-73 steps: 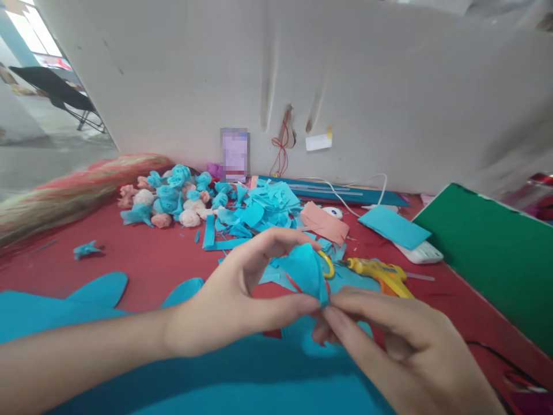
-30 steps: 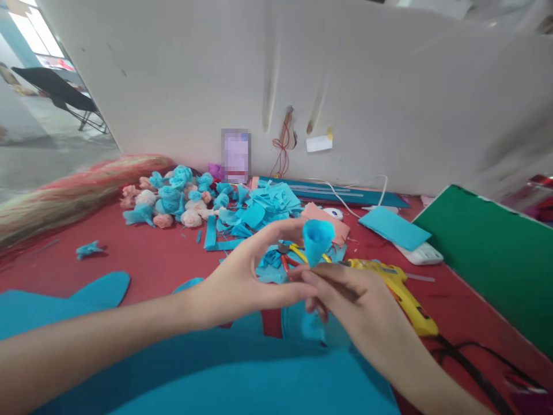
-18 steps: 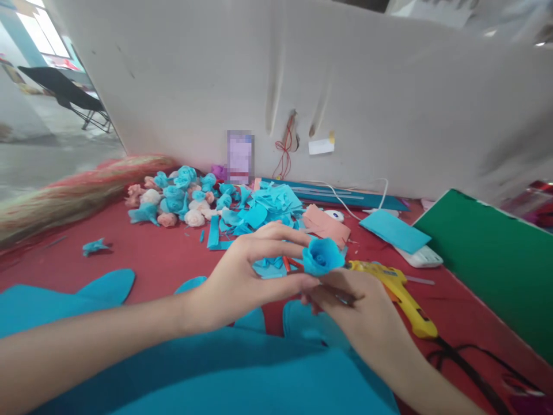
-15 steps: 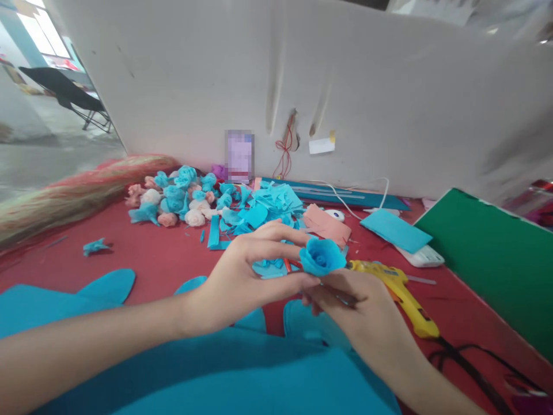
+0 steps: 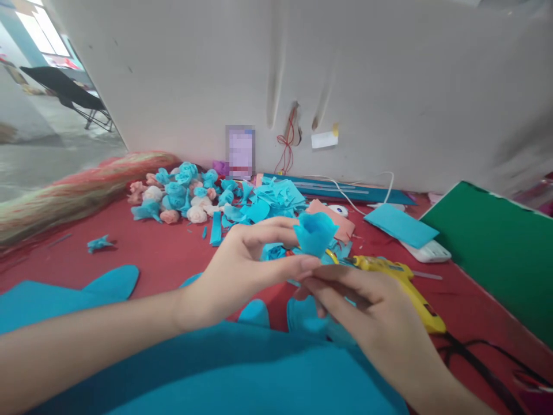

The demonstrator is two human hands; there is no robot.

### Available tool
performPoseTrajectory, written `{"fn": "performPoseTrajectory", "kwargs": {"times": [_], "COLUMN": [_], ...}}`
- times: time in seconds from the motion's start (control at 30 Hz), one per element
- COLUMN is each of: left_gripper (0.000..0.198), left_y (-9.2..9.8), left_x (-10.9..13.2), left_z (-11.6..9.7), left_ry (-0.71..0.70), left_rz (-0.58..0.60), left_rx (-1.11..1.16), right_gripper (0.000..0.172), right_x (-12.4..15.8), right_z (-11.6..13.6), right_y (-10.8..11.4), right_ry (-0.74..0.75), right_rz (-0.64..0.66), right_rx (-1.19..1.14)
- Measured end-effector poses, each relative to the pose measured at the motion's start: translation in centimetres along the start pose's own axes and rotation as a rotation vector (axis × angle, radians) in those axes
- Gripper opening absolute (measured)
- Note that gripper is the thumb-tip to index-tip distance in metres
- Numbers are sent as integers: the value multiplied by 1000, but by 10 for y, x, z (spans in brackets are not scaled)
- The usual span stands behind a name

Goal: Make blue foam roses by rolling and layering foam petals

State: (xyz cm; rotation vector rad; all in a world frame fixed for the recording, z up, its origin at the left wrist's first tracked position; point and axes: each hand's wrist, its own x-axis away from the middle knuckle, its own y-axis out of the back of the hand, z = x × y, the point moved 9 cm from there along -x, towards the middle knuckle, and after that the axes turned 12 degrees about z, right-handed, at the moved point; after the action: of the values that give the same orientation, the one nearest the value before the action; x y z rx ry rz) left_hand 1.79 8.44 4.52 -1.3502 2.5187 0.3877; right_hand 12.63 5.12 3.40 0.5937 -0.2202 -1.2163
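Note:
A blue paper flower [image 5: 316, 235] stands upright between my two hands, its petals flaring at the top. My left hand [image 5: 254, 259] grips it from the left, thumb low at the base and fingers behind the petals. Below the bloom, my right hand [image 5: 363, 300] pinches the base of the flower, fingers curled; the base itself is mostly hidden. Just right of the flower lies a yellow glue gun [image 5: 401, 282] on the red tabletop [image 5: 173, 253]. Blue petal pieces [image 5: 302, 317] rest under my hands.
Finished blue, pink and white paper flowers [image 5: 173, 196] are heaped at the back left, beside loose blue paper scraps [image 5: 276, 199]. A green board [image 5: 496, 253] stands at the right. Large blue sheets [image 5: 224, 369] cover the front. A black cord [image 5: 479, 369] trails from the glue gun.
The flower has tipped from facing me to upright, showing its side instead of its spiral centre. My hands have shifted slightly with it, and the camera view has moved a little.

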Motion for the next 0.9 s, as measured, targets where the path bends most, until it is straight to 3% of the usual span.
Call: {"fn": "performPoseTrajectory", "kwargs": {"times": [0.13, 0.23, 0.43, 0.63, 0.77, 0.9], "left_gripper": [19, 17, 25, 18, 24, 21], "left_y": [-3, -1, 2, 2, -5, -14], "left_x": [0, 2, 4, 3, 4, 4], "left_z": [7, 10, 12, 15, 16, 17], "left_ry": [74, 107, 125, 119, 105, 98], "left_rz": [47, 16, -27, -12, 83, 178], "left_rx": [55, 72, 102, 107, 173, 288], "right_gripper": [20, 22, 21, 21, 27, 26], "right_x": [1, 2, 2, 1, 2, 4], "right_z": [6, 7, 6, 5, 7, 2], "right_y": [-2, -3, -5, -6, -5, -10], "right_ry": [5, -13, -21, -8, -15, -95], "right_rz": [27, 34, 36, 50, 39, 55], "right_rx": [3, -3, -57, -84, -87, -279]}}
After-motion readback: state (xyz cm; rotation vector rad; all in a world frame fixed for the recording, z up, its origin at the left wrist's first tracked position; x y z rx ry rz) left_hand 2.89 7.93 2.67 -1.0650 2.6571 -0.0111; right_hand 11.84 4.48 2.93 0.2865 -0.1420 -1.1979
